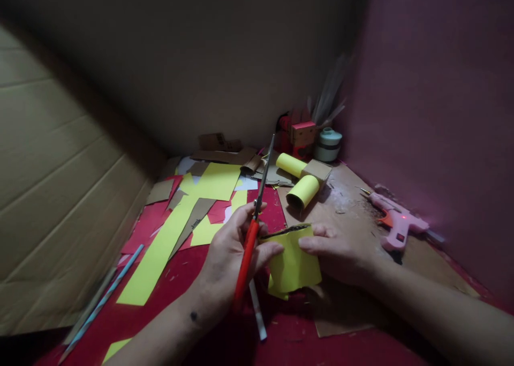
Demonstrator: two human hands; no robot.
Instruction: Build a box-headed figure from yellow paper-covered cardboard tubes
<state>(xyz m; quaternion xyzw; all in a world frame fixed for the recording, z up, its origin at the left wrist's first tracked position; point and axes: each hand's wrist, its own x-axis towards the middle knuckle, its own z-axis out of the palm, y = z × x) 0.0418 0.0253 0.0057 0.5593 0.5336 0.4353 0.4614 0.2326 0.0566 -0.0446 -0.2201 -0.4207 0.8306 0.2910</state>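
Note:
My left hand [231,245] grips scissors with red handles [249,248]; their closed-looking blades [265,176] point up and away from me. The same hand's thumb presses on the left edge of a yellow paper-covered piece [295,264] with a dark upper edge. On its right side, my right hand [337,245] pinches that piece between thumb and fingers. Just beyond the hands lies a cardboard block [317,170] with two yellow paper tubes [304,191] on it. A white stick [257,312] rests below the yellow piece.
A pink glue gun [401,218] with a red light lies at the right by the wall. Yellow paper strips [155,259] and cardboard scraps cover the left side. A striped straw [104,296] lies near the cardboard wall [60,194]. A pale jar [328,143] stands at the back.

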